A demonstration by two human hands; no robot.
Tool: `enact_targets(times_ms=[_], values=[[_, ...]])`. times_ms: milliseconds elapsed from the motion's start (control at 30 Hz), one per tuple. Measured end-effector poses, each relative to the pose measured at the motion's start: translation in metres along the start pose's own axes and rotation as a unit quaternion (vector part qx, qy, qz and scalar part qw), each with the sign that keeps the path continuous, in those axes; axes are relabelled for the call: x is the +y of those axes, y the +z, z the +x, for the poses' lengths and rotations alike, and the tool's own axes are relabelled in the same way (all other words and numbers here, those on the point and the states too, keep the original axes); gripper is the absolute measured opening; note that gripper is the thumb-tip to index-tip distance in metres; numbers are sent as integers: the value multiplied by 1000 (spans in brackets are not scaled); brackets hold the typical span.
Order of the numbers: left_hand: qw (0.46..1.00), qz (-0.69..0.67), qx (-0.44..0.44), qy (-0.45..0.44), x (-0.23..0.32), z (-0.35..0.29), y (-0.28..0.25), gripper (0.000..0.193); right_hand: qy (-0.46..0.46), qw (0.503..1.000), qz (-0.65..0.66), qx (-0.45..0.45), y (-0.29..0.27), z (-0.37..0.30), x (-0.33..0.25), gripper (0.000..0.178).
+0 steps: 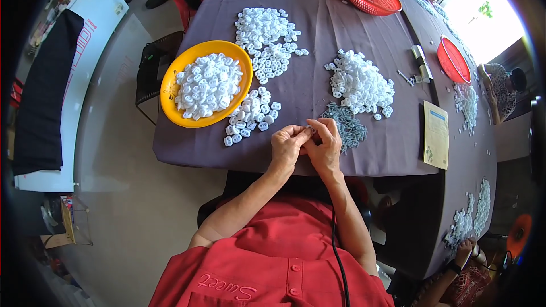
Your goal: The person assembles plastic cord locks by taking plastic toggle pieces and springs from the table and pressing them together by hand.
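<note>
A small white piece (309,128) sits near the middle of the frame, pinched between the fingertips of both hands, just above the near edge of the table (310,82). The left hand (288,144) is closed narrowly, thumb and index finger meeting at the piece; the right hand (322,144) curls in from the other side, its fingers bent over it. Whether the right hand also holds one of the thin grey pieces cannot be told.

The white piece looks like moulded plastic, so it should be very light, stiff and hardly fragile. Its smooth, rounded surface may slip under dry fingers, and its smallness leaves room for fingertips only. The outer rim seems the best hold, pinched across opposite sides so the face with the dark openings remains uncovered.

Its direction is hard to read: fingers cover most of it, and I cannot tell where its long axis lies. Similar pieces in the loose group (250,115) left of centre are oblong with rounded ends, their long axes pointing every way. Those on the yellow plate (168,101) at centre left and in the white heap (362,85) right of centre are equally jumbled. The thin grey pieces (348,129) beside the right hand are slender and lie crisscrossed.
</note>
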State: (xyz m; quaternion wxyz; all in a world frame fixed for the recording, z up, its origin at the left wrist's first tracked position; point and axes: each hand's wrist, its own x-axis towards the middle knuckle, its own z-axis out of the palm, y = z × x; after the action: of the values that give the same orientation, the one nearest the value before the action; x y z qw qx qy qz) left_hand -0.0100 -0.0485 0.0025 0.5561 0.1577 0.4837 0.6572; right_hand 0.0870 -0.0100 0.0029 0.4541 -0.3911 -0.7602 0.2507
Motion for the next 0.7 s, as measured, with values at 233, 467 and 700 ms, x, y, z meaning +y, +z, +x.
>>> enact_targets(times_ms=[233, 467, 700], values=[[997, 33, -42, -50, 16, 4, -5, 19, 30, 999, 22, -30, 1, -3, 1, 31], [995, 93, -34, -8, 0, 10, -15, 18, 1, 999, 2, -33, 2, -3, -1, 33], [997, 63, -27, -30, 4, 10, -15, 18, -7, 999, -18, -25, 4, -7, 4, 32]])
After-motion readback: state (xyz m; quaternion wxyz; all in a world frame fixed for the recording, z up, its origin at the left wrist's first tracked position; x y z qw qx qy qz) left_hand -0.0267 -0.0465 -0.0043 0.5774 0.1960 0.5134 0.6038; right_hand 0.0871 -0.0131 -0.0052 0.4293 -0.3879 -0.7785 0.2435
